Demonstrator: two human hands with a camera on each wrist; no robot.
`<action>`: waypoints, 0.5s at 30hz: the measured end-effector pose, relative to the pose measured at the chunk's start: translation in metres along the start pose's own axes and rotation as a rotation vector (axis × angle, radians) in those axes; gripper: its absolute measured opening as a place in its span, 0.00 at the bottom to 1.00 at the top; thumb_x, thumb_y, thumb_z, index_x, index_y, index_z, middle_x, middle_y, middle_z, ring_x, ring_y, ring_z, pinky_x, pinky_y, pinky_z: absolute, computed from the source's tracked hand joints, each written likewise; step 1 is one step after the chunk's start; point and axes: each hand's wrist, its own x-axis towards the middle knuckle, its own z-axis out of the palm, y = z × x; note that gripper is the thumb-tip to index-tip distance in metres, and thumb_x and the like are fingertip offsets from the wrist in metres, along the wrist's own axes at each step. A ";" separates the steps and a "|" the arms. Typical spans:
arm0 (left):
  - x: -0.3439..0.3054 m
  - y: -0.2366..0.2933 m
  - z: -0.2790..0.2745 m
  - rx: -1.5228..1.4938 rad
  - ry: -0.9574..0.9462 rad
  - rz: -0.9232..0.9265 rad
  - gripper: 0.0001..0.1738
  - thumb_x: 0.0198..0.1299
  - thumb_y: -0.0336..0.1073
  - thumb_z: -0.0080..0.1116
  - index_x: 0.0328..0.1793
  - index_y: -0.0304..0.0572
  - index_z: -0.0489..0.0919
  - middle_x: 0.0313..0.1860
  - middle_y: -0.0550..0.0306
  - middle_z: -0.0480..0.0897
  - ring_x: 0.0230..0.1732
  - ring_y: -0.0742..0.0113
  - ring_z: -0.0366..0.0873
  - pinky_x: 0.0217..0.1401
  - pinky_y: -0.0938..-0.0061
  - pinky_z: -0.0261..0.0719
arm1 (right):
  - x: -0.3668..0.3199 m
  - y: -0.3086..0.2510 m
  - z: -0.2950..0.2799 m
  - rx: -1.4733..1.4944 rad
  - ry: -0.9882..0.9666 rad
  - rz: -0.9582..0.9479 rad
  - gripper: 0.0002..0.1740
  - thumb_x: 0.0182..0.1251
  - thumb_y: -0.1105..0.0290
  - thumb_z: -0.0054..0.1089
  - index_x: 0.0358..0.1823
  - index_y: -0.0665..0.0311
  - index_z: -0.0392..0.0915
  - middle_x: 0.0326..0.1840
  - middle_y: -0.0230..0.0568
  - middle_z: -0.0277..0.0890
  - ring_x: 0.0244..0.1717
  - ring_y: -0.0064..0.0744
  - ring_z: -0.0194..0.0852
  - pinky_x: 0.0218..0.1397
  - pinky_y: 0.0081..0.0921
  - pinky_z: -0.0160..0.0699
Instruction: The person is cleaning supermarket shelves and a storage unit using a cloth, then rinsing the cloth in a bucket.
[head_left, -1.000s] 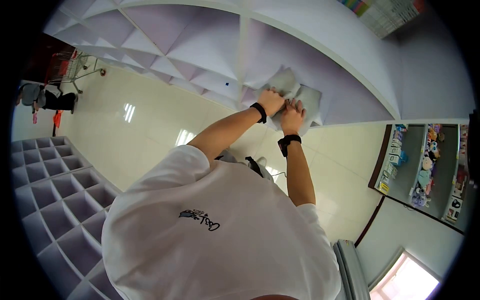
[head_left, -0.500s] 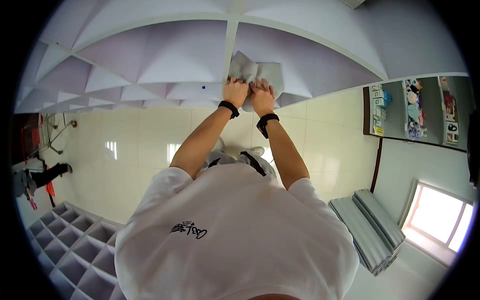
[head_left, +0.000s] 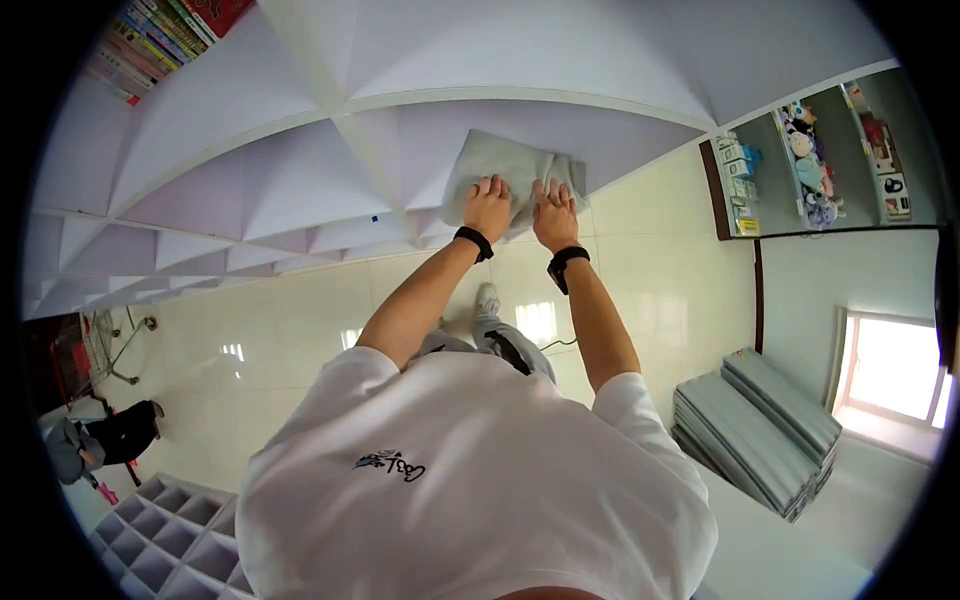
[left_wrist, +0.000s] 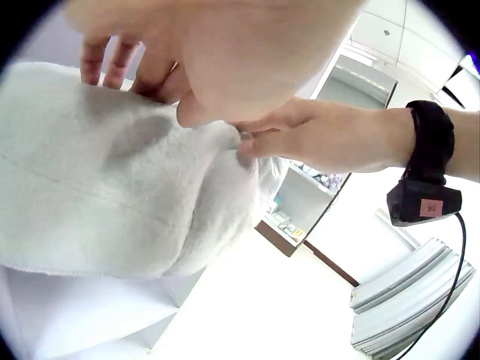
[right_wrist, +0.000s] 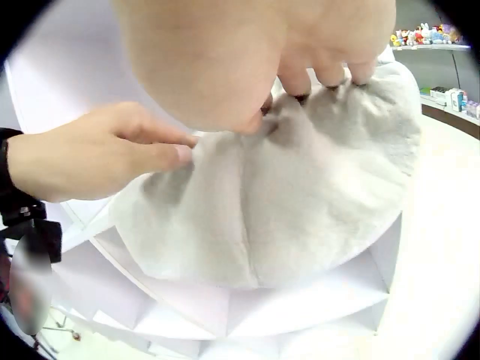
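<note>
Pinching grey cloth (head_left: pixel 490 156): right hand (head_left: pixel 555 218), narrow grip. Touching: left hand (head_left: pixel 487 212), grip uncertain. Near overhang past shelf unit (head_left: pixel 625 140) could be dragging cloth floorward.

Wears white short-sleeved T-shirt (head_left: pixel 500 510), small dark lettered print (head_left: pixel 390 464) on chest. Also wears grey trousers (head_left: pixel 447 343) with black patches (head_left: pixel 512 352), pale shoe (head_left: pixel 488 298). Has black left wristband (head_left: pixel 474 240), black right wristband (left_wrist: pixel 433 142) with boxy black module (left_wrist: pixel 409 204), square pink label (left_wrist: pixel 431 208), thin black cable (left_wrist: pixel 458 262) trailing off.

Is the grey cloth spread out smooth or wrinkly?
Wrinkly: the grey cloth shows creases beside the right hand in the head view. Whether it's folded underneath, I cannot tell.
</note>
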 end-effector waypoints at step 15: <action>0.077 -0.028 -0.007 0.065 -0.583 -0.353 0.39 0.66 0.47 0.43 0.78 0.36 0.49 0.81 0.49 0.46 0.78 0.33 0.39 0.73 0.36 0.43 | 0.091 -0.025 0.002 0.139 -0.147 0.074 0.30 0.72 0.52 0.41 0.75 0.44 0.55 0.81 0.51 0.39 0.79 0.67 0.27 0.78 0.56 0.36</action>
